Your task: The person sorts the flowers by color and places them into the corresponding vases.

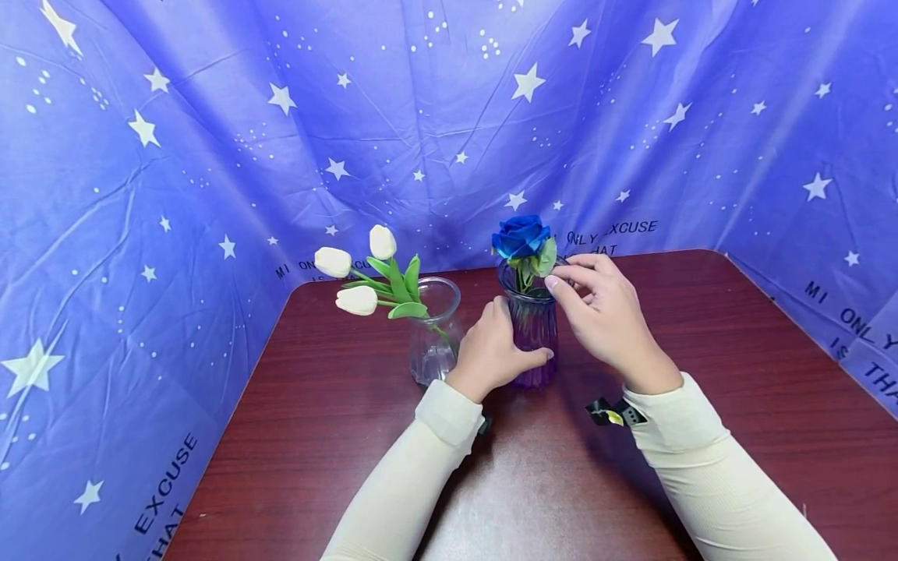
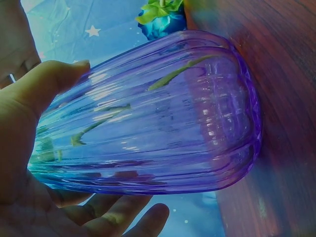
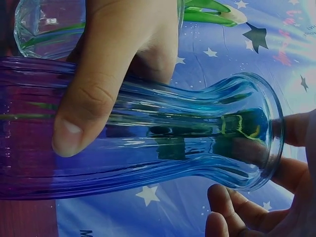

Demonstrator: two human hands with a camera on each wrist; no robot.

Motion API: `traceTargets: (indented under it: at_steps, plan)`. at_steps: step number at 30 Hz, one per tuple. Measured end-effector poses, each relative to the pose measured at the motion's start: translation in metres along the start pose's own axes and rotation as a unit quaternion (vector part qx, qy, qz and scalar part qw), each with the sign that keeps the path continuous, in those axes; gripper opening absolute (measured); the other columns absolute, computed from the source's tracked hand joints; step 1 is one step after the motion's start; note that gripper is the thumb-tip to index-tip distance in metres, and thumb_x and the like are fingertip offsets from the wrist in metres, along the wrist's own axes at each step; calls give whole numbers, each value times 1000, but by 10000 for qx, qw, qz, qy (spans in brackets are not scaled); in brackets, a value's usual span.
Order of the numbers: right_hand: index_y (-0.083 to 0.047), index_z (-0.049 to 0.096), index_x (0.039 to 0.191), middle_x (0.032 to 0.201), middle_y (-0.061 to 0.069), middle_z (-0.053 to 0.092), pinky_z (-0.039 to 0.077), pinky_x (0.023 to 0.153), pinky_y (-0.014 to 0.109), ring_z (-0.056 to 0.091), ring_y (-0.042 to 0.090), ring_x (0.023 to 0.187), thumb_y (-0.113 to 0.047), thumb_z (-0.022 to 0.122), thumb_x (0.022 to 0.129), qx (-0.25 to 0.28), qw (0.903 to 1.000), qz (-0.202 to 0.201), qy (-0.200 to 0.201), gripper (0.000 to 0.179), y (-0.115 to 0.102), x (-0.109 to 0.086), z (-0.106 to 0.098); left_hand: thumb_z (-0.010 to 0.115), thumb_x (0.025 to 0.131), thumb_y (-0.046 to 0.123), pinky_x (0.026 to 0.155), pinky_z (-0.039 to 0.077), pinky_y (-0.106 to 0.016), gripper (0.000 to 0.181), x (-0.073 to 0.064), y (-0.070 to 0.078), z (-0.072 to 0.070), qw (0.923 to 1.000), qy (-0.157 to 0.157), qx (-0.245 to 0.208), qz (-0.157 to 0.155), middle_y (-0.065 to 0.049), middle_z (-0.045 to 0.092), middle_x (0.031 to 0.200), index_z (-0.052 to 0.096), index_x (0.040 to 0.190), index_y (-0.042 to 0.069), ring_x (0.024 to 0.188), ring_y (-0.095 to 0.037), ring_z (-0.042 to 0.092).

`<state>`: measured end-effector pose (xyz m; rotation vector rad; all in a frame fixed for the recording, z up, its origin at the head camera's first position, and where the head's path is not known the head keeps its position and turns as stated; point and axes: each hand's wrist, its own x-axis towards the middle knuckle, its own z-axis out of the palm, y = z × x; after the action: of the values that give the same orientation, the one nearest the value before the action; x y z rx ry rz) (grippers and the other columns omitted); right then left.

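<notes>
A blue rose (image 1: 521, 237) with green leaves stands in a ribbed glass vase (image 1: 533, 323), purple at its base and bluish towards the flared mouth. My left hand (image 1: 496, 343) grips this vase from its left side, thumb across the front and fingers around the back. Its thumb (image 3: 81, 116) lies along the ribs in the right wrist view. At the vase's rim, my right hand (image 1: 606, 308) has its thumb and fingertips close together by a rose leaf (image 1: 546, 257). Whether they pinch the leaf cannot be made out. The rose's stem (image 2: 170, 79) shows through the glass.
Just left, a clear glass vase (image 1: 436, 366) holds several white tulips (image 1: 358, 300) leaning left. Both vases stand near the back of the dark red wooden table (image 1: 337, 421). Blue star-patterned cloth (image 1: 421, 117) hangs behind and on both sides.
</notes>
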<state>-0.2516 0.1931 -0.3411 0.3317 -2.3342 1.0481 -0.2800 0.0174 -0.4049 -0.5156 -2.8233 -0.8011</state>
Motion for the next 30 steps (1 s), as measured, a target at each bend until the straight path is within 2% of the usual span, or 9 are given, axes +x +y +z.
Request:
traceTargets:
  at_steps: [6,14,19,26,30]
  plan:
    - [-8,75,125,132,12,60,46,72,12,63,20,86,-26,69,98,165,9996,-220,47,33,-2,-1,0,84,75,62,90,59,-42,93,-1,1,0,10000,29,-49,52,-8,59,121,45,139,5,104,-26,68]
    - [-14,75,127,138,12,56,49,72,15,62,19,84,-26,76,92,99,9989,-435,123,37,-3,-1,-4,84,75,62,90,59,-42,97,0,1,0,10000,48,-24,35,-8,59,123,44,141,5,104,-26,69]
    - [-16,74,128,140,14,55,50,72,19,61,20,86,-26,77,91,36,9990,-446,94,39,-3,0,-7,84,74,62,89,59,-42,96,1,1,1,10000,51,-42,31,-7,59,122,44,140,5,103,-26,69]
    - [-16,75,128,140,13,55,47,73,13,62,18,93,-24,78,90,100,9990,-410,127,39,-2,0,-10,84,74,62,89,59,-42,95,0,0,1,10000,31,-90,13,-7,59,121,44,140,6,104,-25,69]
    - [-18,75,128,140,12,54,48,73,16,63,17,97,-24,78,90,94,9992,-355,160,39,-2,-1,-12,83,75,62,90,59,-42,96,0,0,1,9999,3,-106,6,-7,59,123,44,142,6,106,-25,69]
